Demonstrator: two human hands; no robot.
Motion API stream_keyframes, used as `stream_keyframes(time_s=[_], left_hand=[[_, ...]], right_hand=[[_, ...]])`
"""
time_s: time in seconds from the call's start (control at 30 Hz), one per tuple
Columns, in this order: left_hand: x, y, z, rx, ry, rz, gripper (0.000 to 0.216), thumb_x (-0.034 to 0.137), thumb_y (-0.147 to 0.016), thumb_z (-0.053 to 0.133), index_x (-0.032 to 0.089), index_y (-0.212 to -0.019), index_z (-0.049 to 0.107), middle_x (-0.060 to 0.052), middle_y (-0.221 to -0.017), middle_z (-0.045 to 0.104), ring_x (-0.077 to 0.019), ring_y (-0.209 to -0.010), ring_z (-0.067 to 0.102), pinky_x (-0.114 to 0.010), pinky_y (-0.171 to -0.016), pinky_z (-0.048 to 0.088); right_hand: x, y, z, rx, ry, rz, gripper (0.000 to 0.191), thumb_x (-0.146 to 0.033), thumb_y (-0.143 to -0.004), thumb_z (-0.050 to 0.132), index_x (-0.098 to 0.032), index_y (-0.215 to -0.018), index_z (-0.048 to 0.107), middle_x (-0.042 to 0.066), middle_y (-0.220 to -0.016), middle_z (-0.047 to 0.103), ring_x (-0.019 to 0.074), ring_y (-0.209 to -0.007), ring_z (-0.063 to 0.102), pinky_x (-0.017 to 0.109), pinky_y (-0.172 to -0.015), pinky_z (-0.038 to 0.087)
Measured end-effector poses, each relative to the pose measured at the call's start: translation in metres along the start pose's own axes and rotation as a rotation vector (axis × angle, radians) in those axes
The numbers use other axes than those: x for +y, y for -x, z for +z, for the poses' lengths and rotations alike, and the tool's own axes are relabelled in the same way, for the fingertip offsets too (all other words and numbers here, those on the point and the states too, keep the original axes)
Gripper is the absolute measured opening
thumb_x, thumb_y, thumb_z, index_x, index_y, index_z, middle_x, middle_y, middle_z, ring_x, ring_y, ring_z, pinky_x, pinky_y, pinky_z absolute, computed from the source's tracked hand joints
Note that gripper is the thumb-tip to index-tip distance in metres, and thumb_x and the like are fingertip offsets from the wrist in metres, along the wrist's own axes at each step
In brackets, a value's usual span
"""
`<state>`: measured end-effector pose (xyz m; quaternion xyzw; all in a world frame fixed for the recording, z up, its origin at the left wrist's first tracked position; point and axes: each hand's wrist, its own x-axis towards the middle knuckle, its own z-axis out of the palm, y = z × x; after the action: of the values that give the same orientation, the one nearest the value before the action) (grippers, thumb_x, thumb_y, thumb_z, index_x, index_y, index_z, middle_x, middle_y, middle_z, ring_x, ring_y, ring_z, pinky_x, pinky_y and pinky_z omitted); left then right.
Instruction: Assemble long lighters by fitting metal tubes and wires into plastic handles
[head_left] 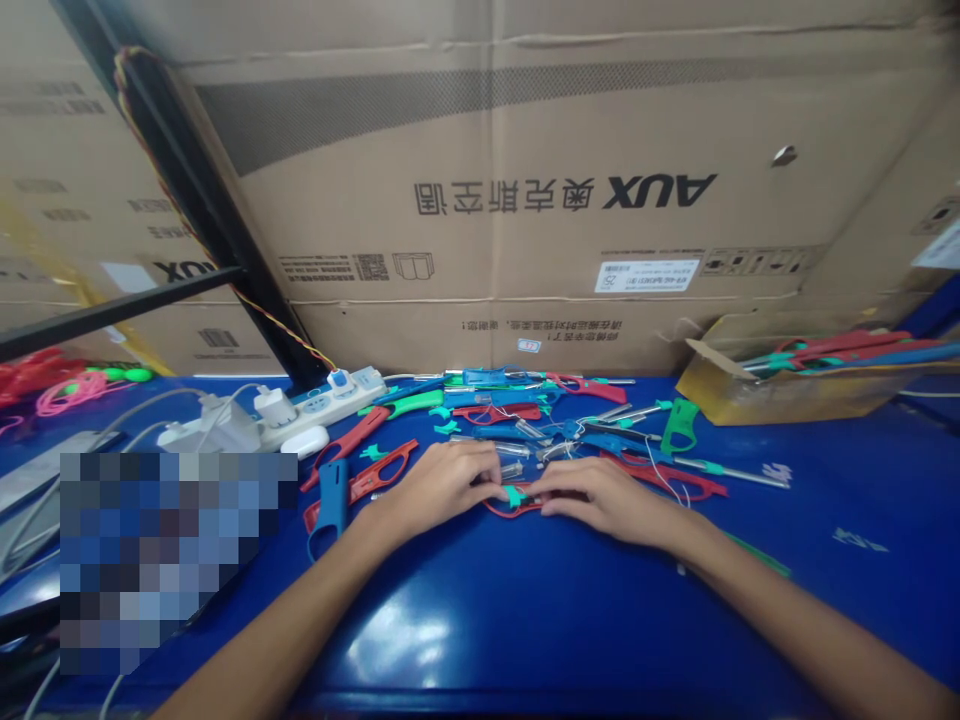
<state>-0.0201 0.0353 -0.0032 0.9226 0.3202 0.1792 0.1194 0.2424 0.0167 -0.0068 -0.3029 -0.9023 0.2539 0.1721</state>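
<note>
Both my hands rest on the blue table (480, 610), meeting at a small red plastic handle with a teal trigger piece (514, 496). My left hand (442, 482) has its fingers curled and pinched on the left end of that part. My right hand (600, 495) presses its fingertips on the right end. Just behind the hands lies a scattered pile of red, blue and green plastic handles and thin metal tubes (540, 415). A blue handle (330, 500) and a red handle (379, 470) lie to the left of my left hand.
A white power strip with plugs (300, 405) and cables sits at the back left. An open cardboard box (780, 385) with long red and blue parts stands at the back right. Large cardboard cartons (525, 180) wall off the rear. A pixelated patch (165, 560) covers the near left.
</note>
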Motion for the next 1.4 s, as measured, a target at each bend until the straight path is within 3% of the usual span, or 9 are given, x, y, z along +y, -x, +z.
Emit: stream_keyframes(time_s=[0.27,0.5,0.83,1.23,1.4], left_hand=[[0.000,0.001,0.000,-0.034,-0.099,0.067,0.020,0.036,-0.097,0.064,0.020,-0.085,0.064,0.000,-0.090,0.067,-0.0159,-0.082,0.062,-0.025,-0.069,0.041],[0.005,0.001,-0.005,-0.042,-0.169,0.097,0.016,0.031,-0.097,0.064,0.019,-0.088,0.066,-0.001,-0.093,0.068,-0.0179,-0.086,0.064,-0.027,-0.071,0.044],[0.003,0.002,-0.012,0.026,-0.263,0.055,0.026,0.028,-0.105,0.047,0.018,-0.100,0.070,-0.004,-0.097,0.069,-0.0178,-0.087,0.065,-0.027,-0.068,0.047],[-0.004,0.002,-0.007,0.012,-0.276,-0.006,0.026,0.032,-0.106,0.044,0.019,-0.108,0.066,-0.004,-0.103,0.067,-0.0199,-0.094,0.065,-0.029,-0.069,0.048],[-0.006,0.002,-0.006,-0.002,-0.255,-0.021,0.026,0.032,-0.105,0.045,0.019,-0.107,0.067,-0.005,-0.102,0.066,-0.0192,-0.091,0.064,-0.028,-0.066,0.048]], right_hand=[[-0.007,0.001,-0.003,-0.019,0.038,0.004,0.029,-0.033,-0.101,0.053,-0.029,-0.127,0.065,0.003,-0.105,0.070,0.0160,-0.093,0.065,0.029,-0.080,0.048],[-0.013,0.003,-0.004,-0.115,0.287,-0.037,0.038,-0.027,-0.104,0.043,-0.038,-0.139,0.057,0.003,-0.099,0.061,0.0136,-0.073,0.056,0.026,-0.062,0.041],[-0.024,0.004,-0.008,-0.130,0.349,0.009,0.036,-0.032,-0.105,0.042,-0.033,-0.136,0.060,0.005,-0.102,0.064,0.0158,-0.076,0.062,0.028,-0.064,0.043],[-0.019,0.006,-0.004,-0.047,0.319,-0.072,0.036,-0.040,-0.104,0.043,-0.030,-0.134,0.062,0.004,-0.106,0.069,0.0167,-0.082,0.067,0.029,-0.067,0.049],[-0.012,0.008,-0.014,0.166,0.331,-0.133,0.034,-0.032,-0.105,0.042,-0.020,-0.122,0.068,0.007,-0.102,0.071,0.0172,-0.085,0.068,0.030,-0.072,0.052]])
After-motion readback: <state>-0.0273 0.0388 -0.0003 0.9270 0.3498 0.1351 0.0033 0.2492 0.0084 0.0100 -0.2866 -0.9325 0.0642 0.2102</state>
